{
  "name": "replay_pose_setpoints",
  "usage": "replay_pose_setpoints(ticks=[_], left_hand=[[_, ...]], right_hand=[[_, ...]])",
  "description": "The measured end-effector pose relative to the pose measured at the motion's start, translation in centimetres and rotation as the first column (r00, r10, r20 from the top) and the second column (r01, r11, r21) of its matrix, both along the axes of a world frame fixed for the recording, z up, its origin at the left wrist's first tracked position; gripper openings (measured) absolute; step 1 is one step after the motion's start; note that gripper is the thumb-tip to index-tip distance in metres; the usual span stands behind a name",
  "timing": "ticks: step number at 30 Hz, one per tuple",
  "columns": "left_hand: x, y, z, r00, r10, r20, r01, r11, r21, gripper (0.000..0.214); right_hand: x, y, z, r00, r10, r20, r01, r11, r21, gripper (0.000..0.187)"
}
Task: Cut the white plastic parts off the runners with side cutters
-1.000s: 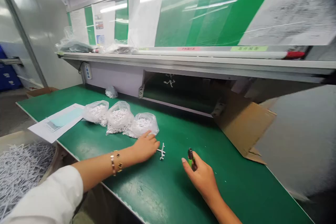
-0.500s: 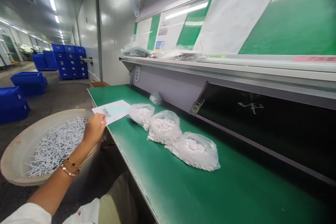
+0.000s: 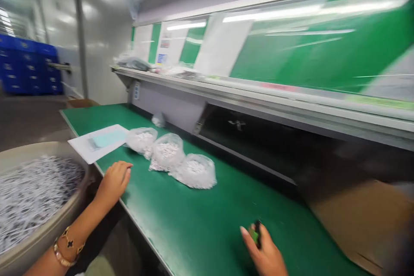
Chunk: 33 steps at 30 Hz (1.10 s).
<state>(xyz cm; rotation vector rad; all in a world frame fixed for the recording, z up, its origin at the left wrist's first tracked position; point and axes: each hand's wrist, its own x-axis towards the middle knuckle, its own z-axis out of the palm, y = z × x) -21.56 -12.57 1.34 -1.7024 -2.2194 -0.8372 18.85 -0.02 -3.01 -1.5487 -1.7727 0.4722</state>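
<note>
My left hand (image 3: 113, 181) is over the near edge of the green table (image 3: 174, 224), its fingers bent and pressed together with nothing visible in them. Just beyond it lies a white sheet with a pale blue-green patch (image 3: 106, 139). My right hand (image 3: 267, 250) is low over the table, closed around a small green-and-black tool (image 3: 255, 233) whose working end is blurred. Three clear plastic bags of small white pieces rest in a row between the hands: a far bag (image 3: 142, 140), a middle bag (image 3: 168, 151) and a near bag (image 3: 196, 170).
A large round tub (image 3: 73, 155) full of thin white sticks (image 3: 32, 198) stands left of the table. Above the table's back runs a shelf (image 3: 226, 84) with plastic bags on it. A cardboard box (image 3: 368, 220) sits at the right. Blue crates (image 3: 29, 67) are stacked far left.
The view has swung right, bringing my right hand with the tool and the cardboard box into sight. My left hand has come away from the sheet, which stays on the table.
</note>
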Motion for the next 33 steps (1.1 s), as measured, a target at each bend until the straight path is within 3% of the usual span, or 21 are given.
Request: replay_pose_setpoints(ticks=[2,5,7,10,15,19,24,27,33], left_hand=[[5.9,2.5,1.2,0.947,-0.318,-0.036,0.32,0.944,0.082,0.029],[13.6,5.7,2.1,0.777,-0.621,-0.103,0.627,0.777,0.046,0.027],[17.2,7.9,1.9,0.681,-0.719,-0.139,0.725,0.689,-0.014,0.025],[20.4,11.2,0.4,0.592,-0.789,-0.161,0.794,0.606,-0.052,0.026],[21.6,14.5,-2.8,0.451,-0.881,-0.146,0.89,0.457,-0.006,0.031],[21.3,15.6,-4.3,0.339,-0.938,-0.075,0.933,0.326,0.151,0.028],[21.6,15.8,-4.9,0.183,-0.952,-0.247,0.962,0.122,0.244,0.031],[21.7,14.8,-4.2,0.162,-0.954,-0.254,0.949,0.08,0.304,0.027],[21.7,11.6,-2.1,0.149,-0.962,-0.228,0.927,0.056,0.371,0.009]], right_hand=[[0.2,0.1,0.7,0.996,-0.034,-0.078,0.037,0.999,0.031,0.038],[0.2,0.2,1.1,0.991,-0.046,-0.126,0.058,0.993,0.098,0.035],[0.1,0.1,1.1,0.991,-0.061,-0.121,0.075,0.991,0.112,0.031],[-0.1,-0.1,0.9,0.991,-0.058,-0.119,0.073,0.989,0.126,0.022],[-0.4,-0.4,0.9,0.993,-0.045,-0.11,0.057,0.992,0.112,0.017],[-0.8,-0.7,0.9,0.993,-0.067,-0.098,0.076,0.993,0.09,0.022],[-1.4,-1.5,1.0,0.982,0.003,-0.191,-0.001,1.0,0.01,0.031],[-2.0,-2.4,1.3,0.956,0.054,-0.29,-0.068,0.997,-0.04,0.027],[-2.9,-4.2,2.1,0.865,0.094,-0.493,-0.144,0.988,-0.064,0.015]])
